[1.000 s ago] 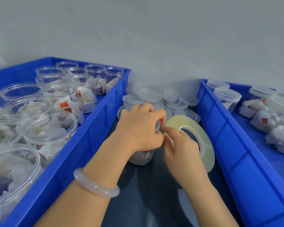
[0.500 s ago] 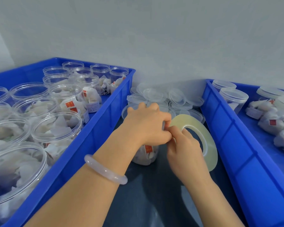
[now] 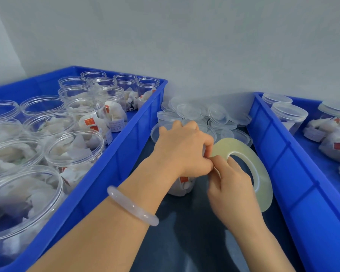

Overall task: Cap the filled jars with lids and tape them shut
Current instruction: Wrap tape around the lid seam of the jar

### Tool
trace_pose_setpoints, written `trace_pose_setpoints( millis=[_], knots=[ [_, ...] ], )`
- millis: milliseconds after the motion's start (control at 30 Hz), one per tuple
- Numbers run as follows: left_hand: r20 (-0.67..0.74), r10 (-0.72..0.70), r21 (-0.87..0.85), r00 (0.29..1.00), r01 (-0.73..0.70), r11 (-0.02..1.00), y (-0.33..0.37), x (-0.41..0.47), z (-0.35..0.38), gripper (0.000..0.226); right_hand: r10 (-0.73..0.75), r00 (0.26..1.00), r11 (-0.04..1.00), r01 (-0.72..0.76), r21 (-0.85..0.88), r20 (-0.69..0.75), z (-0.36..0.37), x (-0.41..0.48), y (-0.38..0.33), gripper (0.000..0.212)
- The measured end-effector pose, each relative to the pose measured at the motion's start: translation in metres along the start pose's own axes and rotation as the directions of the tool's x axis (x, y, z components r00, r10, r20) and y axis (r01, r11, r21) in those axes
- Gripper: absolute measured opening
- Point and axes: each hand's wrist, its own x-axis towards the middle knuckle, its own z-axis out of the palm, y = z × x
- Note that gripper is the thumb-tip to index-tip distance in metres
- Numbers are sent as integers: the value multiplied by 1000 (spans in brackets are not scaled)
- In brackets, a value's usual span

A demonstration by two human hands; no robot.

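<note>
Left hand (image 3: 182, 150) is curled over the top of the filled jar (image 3: 182, 186); the lid is hidden under the palm. The jar stands directly below the grip. Right hand (image 3: 230, 185) holds the clear tape roll (image 3: 259, 165), thumb and forefinger pinched just right of the left thumb. Change over the last second: the pinch has closed against the left thumb, and the roll has hardly moved. Judgement: the tape end is being stuck at the lid seam, and wrapping has not begun. Loose lids (image 3: 216, 116) lie beyond the grip.

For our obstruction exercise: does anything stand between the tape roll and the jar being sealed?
Nothing visible does. The right hand holds the tape roll directly beside the jar, which the left hand grips from above; the fingers meet there.
</note>
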Motion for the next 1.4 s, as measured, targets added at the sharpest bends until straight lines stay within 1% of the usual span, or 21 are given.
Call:
trace_pose_setpoints(
  millis=[133,200,300,333,400,467,500,600,700,733,800,833,900,967,1067,1167,1400],
  knots=[
    [31,-3,-59,1000,5,998,-4,3,-3,5,-6,1000,999,5,34,15,-1,0,-1,11],
    [47,-12,-83,999,16,996,-4,5,-4,5,-18,1000,999,18,49,-2,0,1,3,11],
    [65,-1,-70,998,5,998,-3,5,-5,5,-5,999,997,7,73,-35,4,0,4,10],
    [89,10,-65,996,-4,998,-5,6,-7,5,6,999,996,-1,93,-46,5,0,4,10],
    [183,24,-49,983,-15,999,-7,7,-9,11,30,998,993,-24,114,-46,6,0,4,14],
    [266,-6,1,964,6,1000,-3,13,-12,19,23,999,997,-20,72,-38,4,2,5,19],
    [280,-35,24,959,29,999,1,16,-12,22,7,999,999,-6,40,-39,3,3,5,17],
    [290,-116,52,950,105,993,11,27,-11,23,-35,999,999,34,-36,-25,0,5,5,12],
    [295,-124,27,948,121,992,8,31,-9,24,-39,999,997,38,-65,-13,0,4,6,13],
    [291,-133,36,947,129,991,6,31,-9,32,-46,999,997,45,-69,-19,-1,3,7,13],
    [322,-190,120,928,159,980,5,31,-11,64,-62,998,994,61,-94,-14,-4,0,7,13],
    [342,-217,157,915,172,973,7,32,-11,69,-70,998,991,69,-111,-6,-5,0,6,14],
    [342,-224,133,912,189,973,10,34,-10,52,-65,998,989,66,-135,6,-6,4,7,12],
    [286,-225,73,931,213,974,12,35,-8,37,-42,999,989,43,-143,12,-5,10,7,11],
    [222,-213,7,952,217,976,10,31,-3,27,-12,1000,987,10,-160,-11,-3,9,5,11],
    [215,-200,-6,956,206,978,11,31,-2,23,31,998,988,-38,-147,-49,-2,-1,2,10],
    [189,-195,30,962,193,981,11,34,-1,27,51,996,990,-59,-131,-67,-3,-7,-1,14]
  ],
)
